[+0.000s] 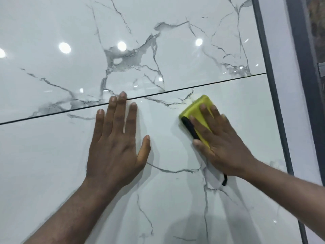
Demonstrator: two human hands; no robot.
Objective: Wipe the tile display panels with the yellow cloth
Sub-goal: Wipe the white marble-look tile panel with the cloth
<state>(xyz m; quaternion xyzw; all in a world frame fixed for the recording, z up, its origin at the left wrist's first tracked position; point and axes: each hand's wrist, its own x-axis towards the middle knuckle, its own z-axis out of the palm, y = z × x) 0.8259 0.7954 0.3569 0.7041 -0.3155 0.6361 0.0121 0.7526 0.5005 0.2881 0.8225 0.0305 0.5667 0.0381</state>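
I am viewing two glossy, grey-veined tile panels through the head camera, an upper panel (52,23) and a lower panel (52,164), divided by a thin dark seam (158,94). All positions below are taken from that seam.

The yellow cloth (197,111) is lying flat on the lower panel just below the seam, its upper corner stopping short of the line. The right hand (223,143) is pressing down on it with straight, spread fingers. Nothing is curled round it, and the thumb tip is sitting at its lower left edge. The left hand (116,138) is also resting flat and relaxed on the lower panel, holding nothing. Its two longest fingertips are reaching the seam and just overlapping it. This hand is lying well apart from the cloth, further along the seam to the left.

The cloth's long axis is running steeply, from under the right palm up towards the seam and leaning slightly left. Its exposed short end is facing the seam. A black strip (190,128) is following its left long edge.

The right palm and fingers are covering the cloth's lower half, so I cannot tell its full outline. A black loop (225,181) is showing below the right wrist, and I cannot tell what it belongs to. Far right of the seam, a dark frame strip (274,95) is bordering the panels. What is lying beyond it is blurred.
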